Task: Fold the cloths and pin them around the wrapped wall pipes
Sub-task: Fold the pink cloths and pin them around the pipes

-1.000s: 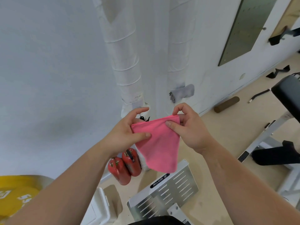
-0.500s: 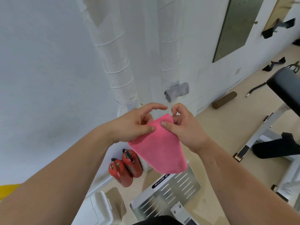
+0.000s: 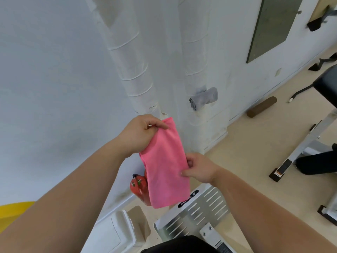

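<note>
A grey cloth (image 3: 204,97) juts from right pipe (image 3: 196,42); left pipe (image 3: 135,73) stands unobstructed.

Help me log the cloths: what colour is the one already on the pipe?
Grey: the rolled cloth on the right pipe, head view.

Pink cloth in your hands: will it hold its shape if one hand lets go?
Probably not: the pink cloth hangs limp below the left hand pinching its top. It seems light, since fingertip pinches carry it. It may swing loose if the right hand releases its edge.
</note>
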